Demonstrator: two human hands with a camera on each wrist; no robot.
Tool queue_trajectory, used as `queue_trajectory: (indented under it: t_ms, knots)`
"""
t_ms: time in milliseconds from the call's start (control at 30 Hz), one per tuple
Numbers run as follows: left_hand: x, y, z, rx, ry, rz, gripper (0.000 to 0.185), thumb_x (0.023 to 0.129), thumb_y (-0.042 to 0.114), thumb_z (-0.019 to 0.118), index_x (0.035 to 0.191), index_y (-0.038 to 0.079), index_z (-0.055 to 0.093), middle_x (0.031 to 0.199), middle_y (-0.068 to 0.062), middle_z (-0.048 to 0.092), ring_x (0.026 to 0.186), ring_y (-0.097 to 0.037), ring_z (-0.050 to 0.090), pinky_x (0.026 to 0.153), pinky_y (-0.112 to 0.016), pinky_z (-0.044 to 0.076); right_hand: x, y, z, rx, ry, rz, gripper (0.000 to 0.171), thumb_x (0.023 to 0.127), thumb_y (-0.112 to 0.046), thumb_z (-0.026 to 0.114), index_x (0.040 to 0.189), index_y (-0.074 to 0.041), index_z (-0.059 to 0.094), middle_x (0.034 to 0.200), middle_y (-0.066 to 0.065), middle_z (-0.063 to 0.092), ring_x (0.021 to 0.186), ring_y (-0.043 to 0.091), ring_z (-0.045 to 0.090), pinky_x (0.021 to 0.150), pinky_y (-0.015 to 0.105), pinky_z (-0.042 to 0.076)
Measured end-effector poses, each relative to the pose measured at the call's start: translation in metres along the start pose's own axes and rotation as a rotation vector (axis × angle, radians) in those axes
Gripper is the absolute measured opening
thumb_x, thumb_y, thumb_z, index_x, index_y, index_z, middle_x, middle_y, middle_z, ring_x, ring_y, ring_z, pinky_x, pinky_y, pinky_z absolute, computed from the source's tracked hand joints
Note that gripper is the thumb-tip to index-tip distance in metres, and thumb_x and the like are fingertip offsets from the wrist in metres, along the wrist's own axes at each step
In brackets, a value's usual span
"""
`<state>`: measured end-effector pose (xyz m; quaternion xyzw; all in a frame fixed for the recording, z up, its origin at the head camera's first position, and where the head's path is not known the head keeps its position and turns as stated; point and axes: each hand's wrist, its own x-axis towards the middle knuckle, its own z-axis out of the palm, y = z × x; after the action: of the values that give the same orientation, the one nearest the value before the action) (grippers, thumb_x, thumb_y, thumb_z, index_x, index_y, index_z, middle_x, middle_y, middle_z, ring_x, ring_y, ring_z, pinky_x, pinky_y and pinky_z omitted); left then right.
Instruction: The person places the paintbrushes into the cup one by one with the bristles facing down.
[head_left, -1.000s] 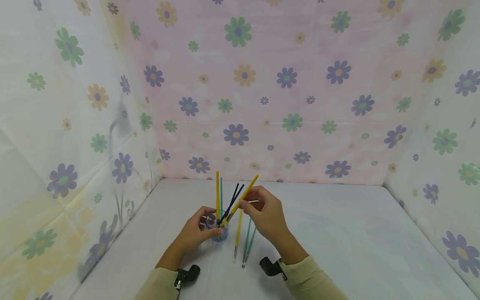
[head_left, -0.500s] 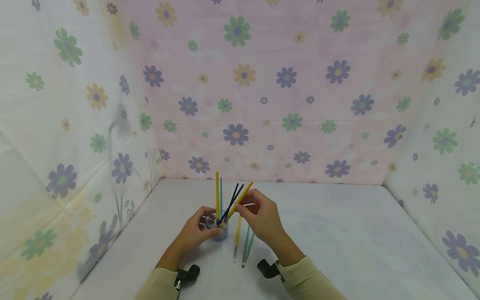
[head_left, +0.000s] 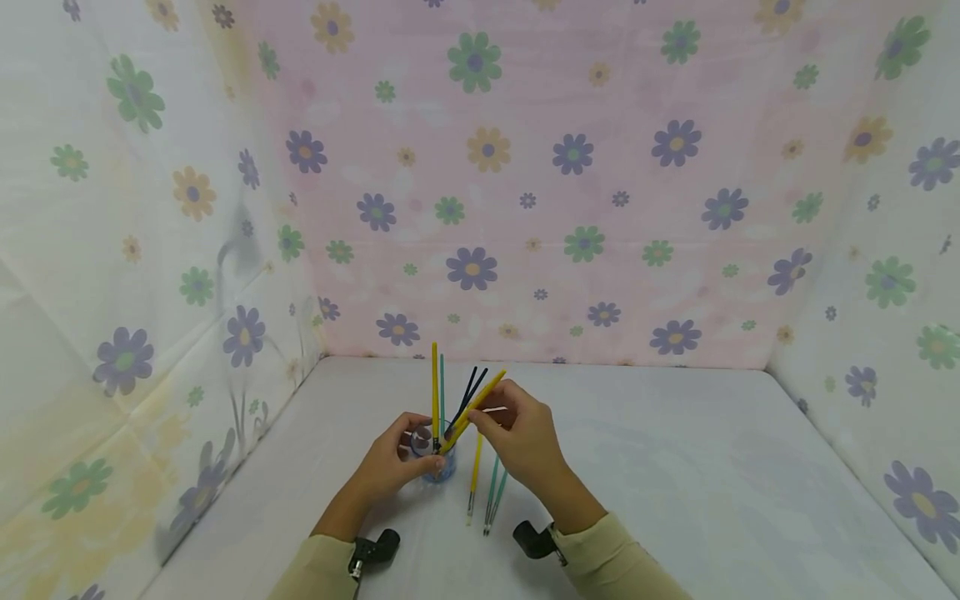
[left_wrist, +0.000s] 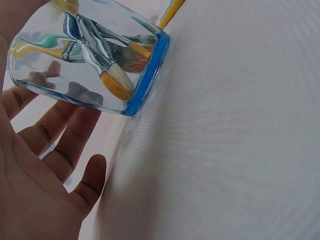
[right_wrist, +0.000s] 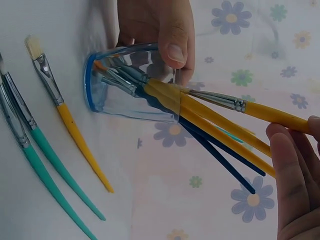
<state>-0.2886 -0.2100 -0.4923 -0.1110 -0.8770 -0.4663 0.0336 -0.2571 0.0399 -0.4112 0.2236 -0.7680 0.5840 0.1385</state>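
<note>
Presently gripped between the thumb and fingers of the right hand (head_left: 528,437), a yellow brush (right_wrist: 272,116) slopes down and leftward, bristles first, to the mouth of the cup (head_left: 444,472). The cup stands on the table (head_left: 637,467), clasped by the left hand (head_left: 393,454), with the thumb on the near side and the fingers behind. Inside, several brushes rest bristles down; yellow handles (right_wrist: 227,123), navy handles (right_wrist: 221,160) and a teal handle (head_left: 442,392) rise above the rim, the navy ones leaning right. Compared with one second earlier, the right hand and its brush have shifted left and downward, while the left hand and cup have kept their place. For the work in hand, this change appears to bring the brush down to the rim, its entry seemingly begun but incomplete. Whether the bristles have passed the rim cannot be settled, as the clear wall and crowded handles confuse the view. Right of the cup lie a loose yellow brush (right_wrist: 75,132) and two teal brushes (right_wrist: 53,161), bristles toward the near side, all untouched.
</note>
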Motion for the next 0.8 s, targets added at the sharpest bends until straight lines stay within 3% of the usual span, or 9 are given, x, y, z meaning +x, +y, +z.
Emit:
queue_trajectory:
  t_ms: [333, 633, 800]
  knots:
    - [0.001, 0.0, 0.0, -0.004, -0.012, -0.015, 0.061, 0.082, 0.038, 0.089, 0.134, 0.03, 0.057, 0.119, 0.003, 0.065, 0.099, -0.017, 0.058, 0.083, -0.032, 0.049, -0.004, 0.008, 0.007, -0.07, -0.054, 0.079, 0.015, 0.097, -0.025, 0.075, 0.11, -0.024, 0.067, 0.107, -0.009, 0.076, 0.091, 0.013, 0.076, 0.079, 0.027, 0.063]
    - [0.001, 0.001, 0.0, -0.001, -0.009, -0.021, 0.061, 0.081, 0.037, 0.089, 0.133, 0.031, 0.057, 0.119, 0.002, 0.065, 0.099, -0.018, 0.058, 0.084, -0.032, 0.048, -0.002, 0.008, 0.005, -0.018, -0.021, 0.043, 0.016, 0.098, -0.021, 0.074, 0.112, -0.023, 0.067, 0.104, -0.008, 0.075, 0.085, 0.008, 0.076, 0.078, 0.025, 0.062]
    - [0.0, 0.002, 0.0, 0.001, 0.0, -0.017, 0.061, 0.081, 0.038, 0.089, 0.133, 0.031, 0.057, 0.118, 0.003, 0.065, 0.099, -0.018, 0.057, 0.083, -0.032, 0.048, -0.004, 0.011, 0.01, -0.055, -0.063, 0.073, 0.016, 0.097, -0.024, 0.074, 0.112, -0.024, 0.067, 0.103, -0.012, 0.075, 0.086, 0.007, 0.074, 0.076, 0.024, 0.061]
